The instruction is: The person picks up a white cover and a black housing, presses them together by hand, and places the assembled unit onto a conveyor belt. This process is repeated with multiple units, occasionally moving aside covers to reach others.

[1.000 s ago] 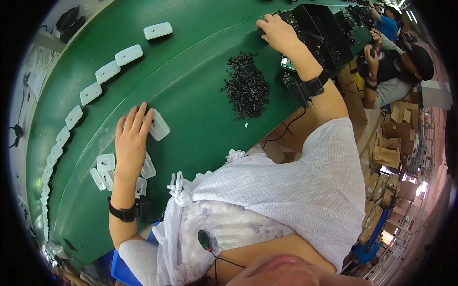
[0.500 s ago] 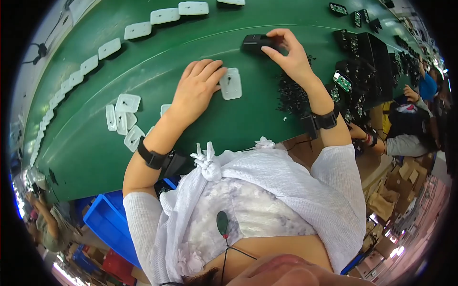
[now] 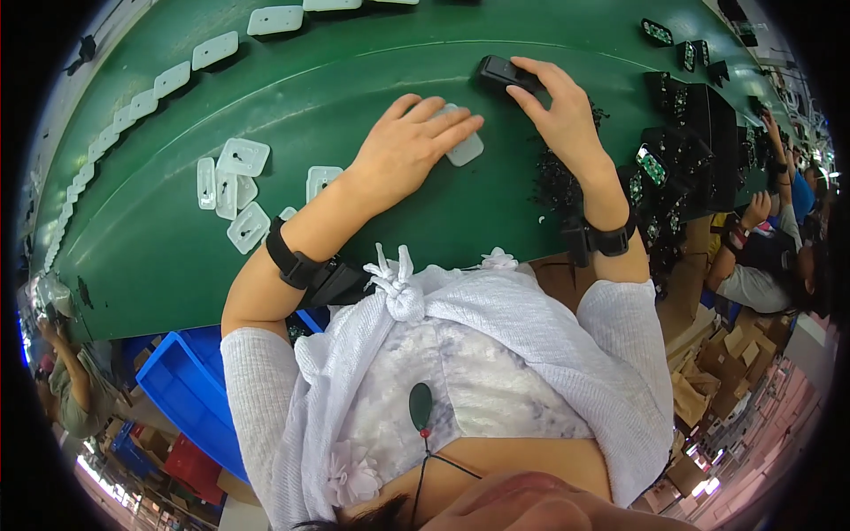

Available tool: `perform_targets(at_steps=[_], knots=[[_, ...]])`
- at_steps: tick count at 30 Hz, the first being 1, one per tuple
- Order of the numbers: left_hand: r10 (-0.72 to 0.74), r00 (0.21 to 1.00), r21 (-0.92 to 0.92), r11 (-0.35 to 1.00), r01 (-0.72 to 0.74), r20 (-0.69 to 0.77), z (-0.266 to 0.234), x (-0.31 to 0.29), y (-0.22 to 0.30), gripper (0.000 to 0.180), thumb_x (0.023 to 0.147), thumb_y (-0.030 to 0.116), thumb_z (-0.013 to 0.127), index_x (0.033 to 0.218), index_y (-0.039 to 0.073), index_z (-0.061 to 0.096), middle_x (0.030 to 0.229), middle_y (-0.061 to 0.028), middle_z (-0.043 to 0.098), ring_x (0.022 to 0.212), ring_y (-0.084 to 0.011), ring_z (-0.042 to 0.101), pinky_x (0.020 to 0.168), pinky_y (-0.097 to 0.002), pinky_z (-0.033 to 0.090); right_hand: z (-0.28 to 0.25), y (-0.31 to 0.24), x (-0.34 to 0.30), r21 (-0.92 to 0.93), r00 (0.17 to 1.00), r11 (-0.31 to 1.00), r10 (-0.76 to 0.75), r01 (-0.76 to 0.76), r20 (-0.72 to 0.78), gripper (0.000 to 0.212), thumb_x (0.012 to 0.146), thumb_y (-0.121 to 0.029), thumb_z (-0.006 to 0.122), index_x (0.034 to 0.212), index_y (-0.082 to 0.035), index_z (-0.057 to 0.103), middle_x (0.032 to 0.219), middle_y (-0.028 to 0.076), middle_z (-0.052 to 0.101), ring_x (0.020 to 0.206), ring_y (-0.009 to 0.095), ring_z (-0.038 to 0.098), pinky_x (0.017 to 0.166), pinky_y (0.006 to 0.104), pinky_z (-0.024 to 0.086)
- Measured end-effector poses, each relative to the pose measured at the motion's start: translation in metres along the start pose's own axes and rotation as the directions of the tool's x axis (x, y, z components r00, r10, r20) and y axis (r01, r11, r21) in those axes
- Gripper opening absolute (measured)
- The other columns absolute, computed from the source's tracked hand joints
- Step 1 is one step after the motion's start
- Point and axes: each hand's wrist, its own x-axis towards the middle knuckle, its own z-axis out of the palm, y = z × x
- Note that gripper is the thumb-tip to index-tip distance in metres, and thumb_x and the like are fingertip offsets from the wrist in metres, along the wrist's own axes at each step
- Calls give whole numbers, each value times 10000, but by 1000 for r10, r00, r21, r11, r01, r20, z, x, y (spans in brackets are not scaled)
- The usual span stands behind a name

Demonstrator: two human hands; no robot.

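A person leans over a green counter, seen from above. The left hand lies flat, fingers spread, pressing down on a white plastic plate; only the plate's right corner shows past the fingertips, so its full shape is hidden. Just to the right and slightly farther away, the right hand curls loosely around a small black box-shaped casing, fingertips on its near edge and top. The casing's long axis runs left to right, and the two pieces sit near each other but apart. A pile of small black parts lies partly under the right wrist. More white plates lie scattered to the left. Whether the casing is lifted or resting on the counter cannot be told.
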Motion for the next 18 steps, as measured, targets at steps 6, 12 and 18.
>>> perform_targets(at_steps=[6, 12, 18], knots=[[-227, 967, -170, 964, 205, -120, -2, -11, -7, 565, 776, 50, 688, 1318, 86, 530, 1254, -82, 585, 1130, -269, 537, 981, -388, 428, 5, -35, -25, 96, 999, 995, -25, 28, -35, 366, 852, -87, 709, 1207, -36, 637, 1136, 139, 659, 1020, 267, 646, 874, 338, 513], [-266, 929, -368, 916, 160, -258, -10, -21, -14, 526, 797, 19, 672, 1302, 47, 528, 1172, -125, 600, 1077, -321, 549, 924, -418, 451, 15, -59, -22, 21, 990, 990, -139, 138, 3, 360, 844, -108, 721, 1188, -37, 646, 1133, 159, 660, 1015, 306, 640, 897, 356, 503], [-263, 964, -418, 880, 225, -32, -20, -25, 13, 463, 806, -3, 639, 1259, 39, 553, 1119, -114, 616, 980, -324, 552, 876, -439, 455, -2, -40, -13, 72, 985, 997, 48, -36, -167, 355, 876, -105, 709, 1217, -30, 644, 1083, 115, 677, 942, 195, 656, 837, 303, 517]])
